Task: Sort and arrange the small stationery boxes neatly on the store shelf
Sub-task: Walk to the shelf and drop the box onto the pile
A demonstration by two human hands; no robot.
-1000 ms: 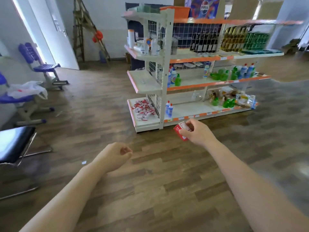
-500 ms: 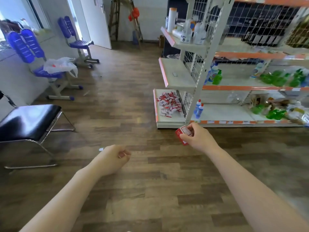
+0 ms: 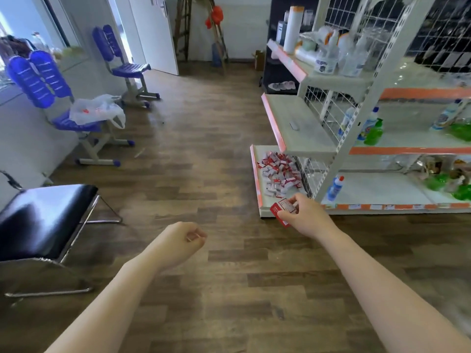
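Left hand [image 3: 178, 242] curled loosely and holding nothing, a person reaches forward over the wood floor [image 3: 204, 154], the free hand seemingly kept ready for sorting. Well to its left stand three chairs: one black-seated chair [image 3: 43, 215] nearest and two blue plastic chairs [image 3: 46, 85], one bearing a plastic bag [image 3: 98, 110]. To the right, the right hand [image 3: 304, 216] pinches a single red-and-white stationery box [image 3: 281, 211] between thumb and fingers, held out toward the store shelf [image 3: 300, 123], apparently to join the stock there. Just beyond that hand, on the bottom tier of the shelf's end bay, lies a jumbled heap of small boxes [image 3: 279, 175], too many and too tangled to count, not yet arranged. Farther right, cleaning bottles [image 3: 372, 128] occupy the shelf's long side.
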